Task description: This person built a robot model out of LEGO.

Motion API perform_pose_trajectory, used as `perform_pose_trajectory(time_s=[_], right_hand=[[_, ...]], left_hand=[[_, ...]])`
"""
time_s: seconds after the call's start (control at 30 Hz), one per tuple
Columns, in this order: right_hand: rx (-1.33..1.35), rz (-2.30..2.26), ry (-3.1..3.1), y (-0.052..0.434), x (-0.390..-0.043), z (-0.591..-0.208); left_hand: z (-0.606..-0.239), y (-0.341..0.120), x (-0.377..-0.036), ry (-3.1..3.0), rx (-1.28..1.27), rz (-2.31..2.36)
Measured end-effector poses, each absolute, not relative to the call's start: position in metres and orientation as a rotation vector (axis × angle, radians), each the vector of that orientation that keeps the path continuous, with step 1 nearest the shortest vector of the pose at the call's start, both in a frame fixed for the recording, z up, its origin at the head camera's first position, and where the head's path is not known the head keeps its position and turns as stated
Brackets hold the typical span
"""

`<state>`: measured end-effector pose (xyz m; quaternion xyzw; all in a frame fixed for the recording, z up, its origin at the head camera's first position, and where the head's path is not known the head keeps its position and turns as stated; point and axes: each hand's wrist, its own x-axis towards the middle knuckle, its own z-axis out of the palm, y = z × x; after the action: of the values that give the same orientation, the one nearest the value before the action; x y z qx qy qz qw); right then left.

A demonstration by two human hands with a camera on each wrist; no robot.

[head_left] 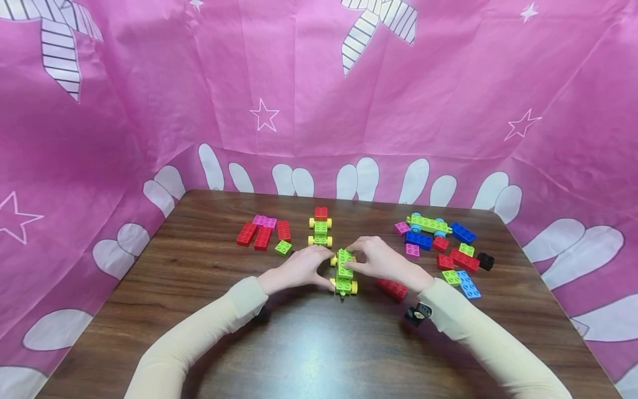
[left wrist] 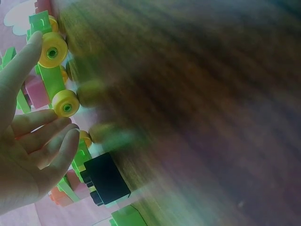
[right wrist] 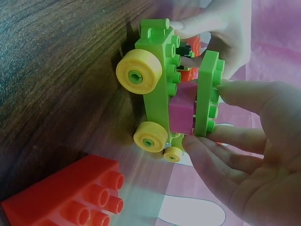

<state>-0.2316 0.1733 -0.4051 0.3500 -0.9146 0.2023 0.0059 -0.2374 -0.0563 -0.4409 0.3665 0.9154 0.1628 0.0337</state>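
Observation:
A green wheeled car (head_left: pixel 344 272) with yellow wheels (right wrist: pixel 139 71) stands at the table's middle, between both hands. My left hand (head_left: pixel 321 270) grips its left side; one finger (left wrist: pixel 19 66) rests against a yellow wheel (left wrist: pixel 52 49). My right hand (head_left: pixel 363 260) pinches a green brick (right wrist: pixel 209 89) that sits on a pink brick (right wrist: pixel 182 110) on the car's chassis (right wrist: pixel 157 61). The right fingers (right wrist: pixel 214 157) curl under that green brick, and the thumb lies on its studded face.
A second small car (head_left: pixel 320 227) with a red brick on top stands behind. Red, pink and green bricks (head_left: pixel 261 233) lie at left; a mixed pile with a long green car (head_left: pixel 428 223) lies at right. A red brick (head_left: pixel 392 288) and black brick (left wrist: pixel 106 179) sit near the hands.

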Motion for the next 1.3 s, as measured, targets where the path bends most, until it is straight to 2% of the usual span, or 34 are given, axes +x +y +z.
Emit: perform_pose_trajectory(time_s=[1.3], right_hand=[[1.118,0.712,-2.876,0.1767,-0.2337,-0.4062]], left_hand=[[-0.4388,-0.0557,-0.2369,2.805,1.138,0.493]])
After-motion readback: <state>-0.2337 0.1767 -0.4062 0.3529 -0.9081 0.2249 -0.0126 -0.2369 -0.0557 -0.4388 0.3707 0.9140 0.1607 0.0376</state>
